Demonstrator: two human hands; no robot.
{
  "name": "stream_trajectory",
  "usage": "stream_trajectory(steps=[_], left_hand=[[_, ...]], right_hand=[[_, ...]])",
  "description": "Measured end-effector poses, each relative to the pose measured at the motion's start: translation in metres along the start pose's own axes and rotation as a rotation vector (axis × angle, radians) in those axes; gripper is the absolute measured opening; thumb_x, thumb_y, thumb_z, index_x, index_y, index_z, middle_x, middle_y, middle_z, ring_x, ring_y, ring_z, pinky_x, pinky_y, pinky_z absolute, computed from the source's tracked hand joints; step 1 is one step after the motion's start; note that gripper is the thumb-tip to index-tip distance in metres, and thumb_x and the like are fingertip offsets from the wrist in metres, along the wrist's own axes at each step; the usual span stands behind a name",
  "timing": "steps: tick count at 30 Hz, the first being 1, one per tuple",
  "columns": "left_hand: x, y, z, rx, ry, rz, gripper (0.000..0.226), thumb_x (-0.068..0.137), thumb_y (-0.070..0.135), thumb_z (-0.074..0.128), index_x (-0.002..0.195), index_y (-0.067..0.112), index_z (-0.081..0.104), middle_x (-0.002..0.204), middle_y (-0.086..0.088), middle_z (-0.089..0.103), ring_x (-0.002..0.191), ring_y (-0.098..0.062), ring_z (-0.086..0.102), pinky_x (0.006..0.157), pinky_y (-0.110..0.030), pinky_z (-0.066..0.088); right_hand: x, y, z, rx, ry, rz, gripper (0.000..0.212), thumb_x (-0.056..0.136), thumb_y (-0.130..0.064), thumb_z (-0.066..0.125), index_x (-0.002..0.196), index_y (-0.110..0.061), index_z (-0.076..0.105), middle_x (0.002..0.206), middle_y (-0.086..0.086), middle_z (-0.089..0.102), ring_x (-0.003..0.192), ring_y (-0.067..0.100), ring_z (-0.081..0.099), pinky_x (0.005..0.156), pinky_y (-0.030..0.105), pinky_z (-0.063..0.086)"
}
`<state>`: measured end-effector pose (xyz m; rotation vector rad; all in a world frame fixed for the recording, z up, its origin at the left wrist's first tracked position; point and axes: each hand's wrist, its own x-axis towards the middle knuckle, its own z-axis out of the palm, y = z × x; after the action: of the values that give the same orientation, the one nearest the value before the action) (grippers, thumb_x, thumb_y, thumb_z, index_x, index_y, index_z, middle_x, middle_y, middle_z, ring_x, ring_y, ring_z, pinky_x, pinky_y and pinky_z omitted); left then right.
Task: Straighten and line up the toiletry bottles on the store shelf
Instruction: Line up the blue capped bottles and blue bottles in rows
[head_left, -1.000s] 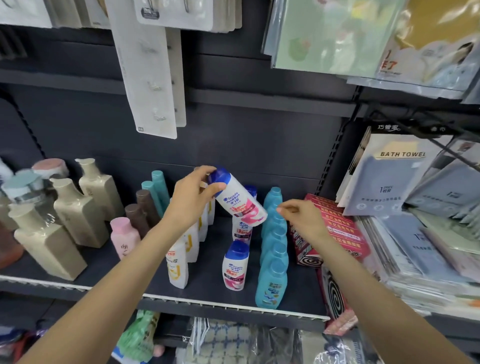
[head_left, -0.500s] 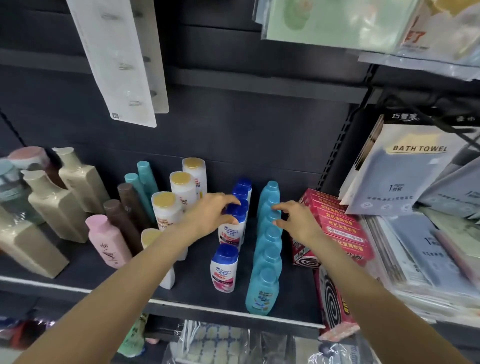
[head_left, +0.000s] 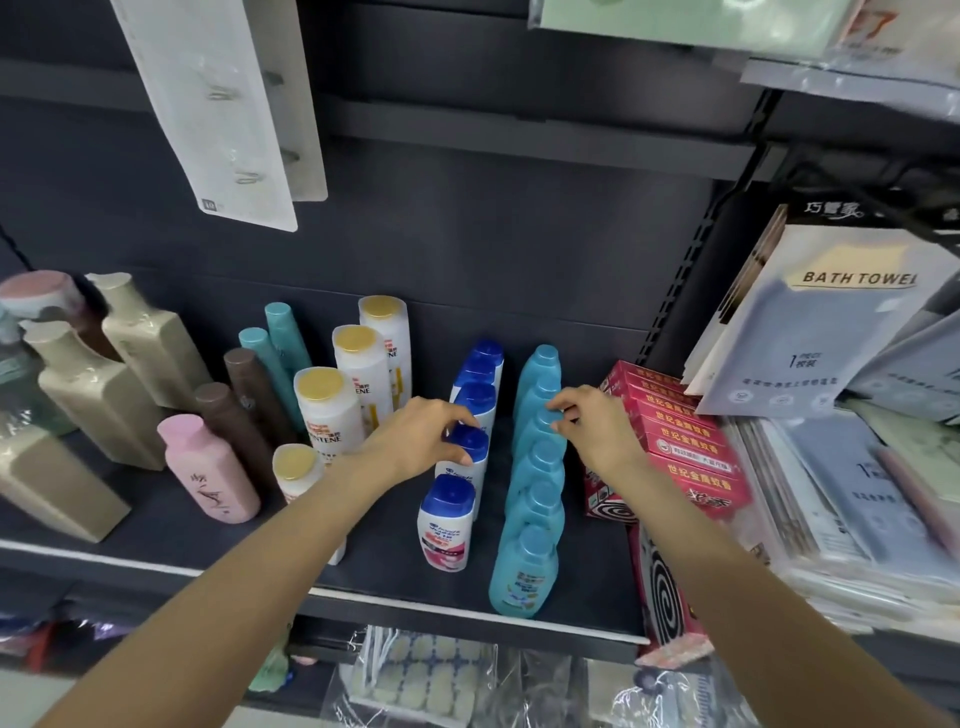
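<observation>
At the near edge of the shelf stands the first teal bottle, and a little to its left the first white bottle with a blue cap; each heads a row that runs away to the back wall. Just behind it, the left hand curls its fingers over the cap of the second blue-capped bottle and holds it upright on the shelf. The right hand is a bit farther in, its fingertips pinching a teal bottle in the middle of the row. I think the step now is to seat the blue-capped bottle in its file, so it is good to press it straight down, turn the label to the front, and keep it level with its neighbours while the other hand steadies the teal row. To the left, the yellow-capped bottles stand in their own line, and red boxes lie on the right.
</observation>
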<state>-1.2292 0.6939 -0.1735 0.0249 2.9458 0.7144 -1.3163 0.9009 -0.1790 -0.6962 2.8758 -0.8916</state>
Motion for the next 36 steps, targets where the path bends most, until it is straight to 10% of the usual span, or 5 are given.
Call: stream_trajectory(steps=[8,14,22,36], left_hand=[[0.002,-0.003,-0.004,-0.083,-0.026,-0.036,0.056,0.077,0.034,0.074,0.128,0.020,0.054,0.115,-0.002,0.062,0.093,-0.013,0.060,0.086,-0.028,0.050],[0.019,0.000,-0.015,-0.126,0.332,0.004,0.021,0.088,0.024,0.063,0.107,0.016,0.062,0.098,-0.002,0.060,0.083,-0.015,0.061,0.082,-0.037,0.052],[0.054,0.004,-0.011,0.023,0.069,-0.063,0.048,0.086,0.020,0.067,0.130,0.013,0.051,0.125,-0.010,0.055,0.111,-0.023,0.054,0.091,-0.028,0.042],[0.018,0.013,-0.045,-0.041,0.288,0.024,0.044,0.086,0.017,0.065,0.129,0.013,0.054,0.110,-0.007,0.051,0.102,-0.024,0.054,0.082,-0.026,0.040]], right_hand=[[0.005,-0.003,0.001,-0.011,-0.033,-0.014,0.035,0.084,-0.009,0.068,0.118,-0.011,0.062,0.118,0.009,0.057,0.105,0.020,0.058,0.093,0.029,0.047],[0.011,-0.006,-0.001,-0.014,-0.089,-0.019,0.037,0.084,-0.014,0.070,0.119,-0.010,0.063,0.122,0.007,0.059,0.111,0.019,0.057,0.096,0.025,0.042],[0.015,-0.007,-0.004,-0.015,-0.148,-0.006,0.032,0.083,-0.011,0.070,0.115,-0.009,0.066,0.118,0.007,0.063,0.109,0.017,0.059,0.092,0.021,0.043],[0.008,-0.026,-0.011,-0.094,-0.158,-0.012,0.037,0.086,-0.014,0.067,0.122,-0.010,0.061,0.126,0.010,0.056,0.113,0.022,0.056,0.092,0.022,0.041]])
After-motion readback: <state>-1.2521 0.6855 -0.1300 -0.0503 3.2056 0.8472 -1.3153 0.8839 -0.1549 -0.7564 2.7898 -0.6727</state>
